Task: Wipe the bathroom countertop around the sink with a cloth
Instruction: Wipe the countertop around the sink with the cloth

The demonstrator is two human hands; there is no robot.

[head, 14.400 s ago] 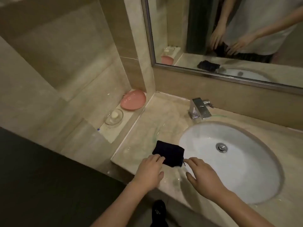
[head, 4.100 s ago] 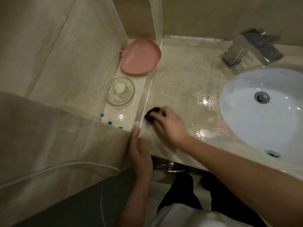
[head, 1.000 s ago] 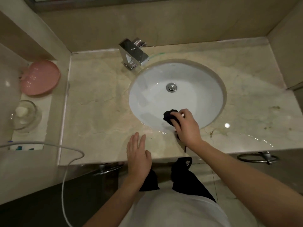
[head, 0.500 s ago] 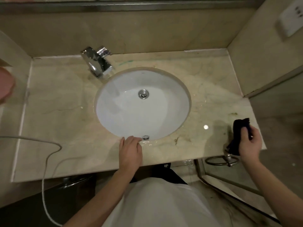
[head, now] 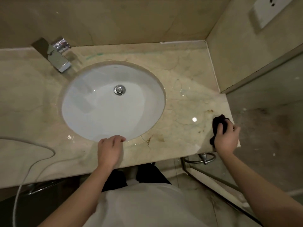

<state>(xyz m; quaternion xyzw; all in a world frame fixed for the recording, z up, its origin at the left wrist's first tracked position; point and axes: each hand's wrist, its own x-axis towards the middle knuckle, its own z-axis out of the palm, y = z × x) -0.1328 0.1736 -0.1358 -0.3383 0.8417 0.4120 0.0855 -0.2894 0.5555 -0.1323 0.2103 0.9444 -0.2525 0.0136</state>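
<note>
there, cloth [head: 219,124] gripped in r. hand [head: 227,138], well apart from l. hand [head: 109,148].

Right hand [head: 227,138] covers most of the dark cloth [head: 218,122]; its lower end is barely seen below the palm. Faucet [head: 56,54] blurred, handle detail unreadable. Countertop [head: 180,99] cut off at left edge. Wall plate [head: 268,10] cropped by top edge. Towel ring [head: 202,158] partly hidden under the counter lip.

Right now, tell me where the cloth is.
The dark cloth is at the countertop's front right corner, gripped in the right hand, right of the sink.
</note>
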